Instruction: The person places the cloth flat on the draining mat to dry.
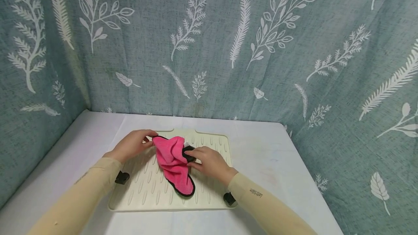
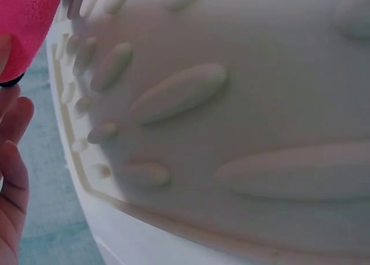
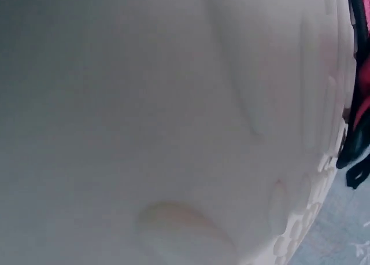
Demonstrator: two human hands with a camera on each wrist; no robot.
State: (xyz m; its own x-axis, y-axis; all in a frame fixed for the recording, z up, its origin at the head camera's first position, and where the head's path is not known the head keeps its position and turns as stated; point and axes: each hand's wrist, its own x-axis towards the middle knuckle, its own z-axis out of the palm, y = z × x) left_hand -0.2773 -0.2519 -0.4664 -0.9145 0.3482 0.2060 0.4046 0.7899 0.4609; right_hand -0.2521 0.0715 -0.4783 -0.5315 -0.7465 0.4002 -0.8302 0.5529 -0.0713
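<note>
A bright pink cloth (image 1: 171, 155) with a plush-looking surface and a narrow black edging (image 1: 185, 195) is held by two bare hands over a cream mat (image 1: 137, 191). At the mat's far left corner, the left hand (image 1: 132, 144) pinches one corner of the fabric. Right of the mat's middle, the right hand (image 1: 209, 162) grips a black section (image 1: 186, 149) of it between thumb and fingers. The cloth is rumpled between them, its folds bunched toward the mat's far side, and a rounded end points to the mat's near edge; whether that end touches the mat cannot be told. In the right wrist view, a small black loop (image 3: 351, 179) shows beside the cloth.

The mat carries rows of slender raised ridges (image 1: 158, 197) inside a low rim, with a tab (image 1: 184, 131) at its far edge. Under and around the mat spreads a white-covered table (image 1: 267, 162). Beyond the mat and to both sides of it hangs a grey-green curtain (image 1: 215, 39) printed with white leaves and fronds. Cream sleeves (image 1: 267, 206), marked with small dark lettering, reach in over the mat's left and right sides.
</note>
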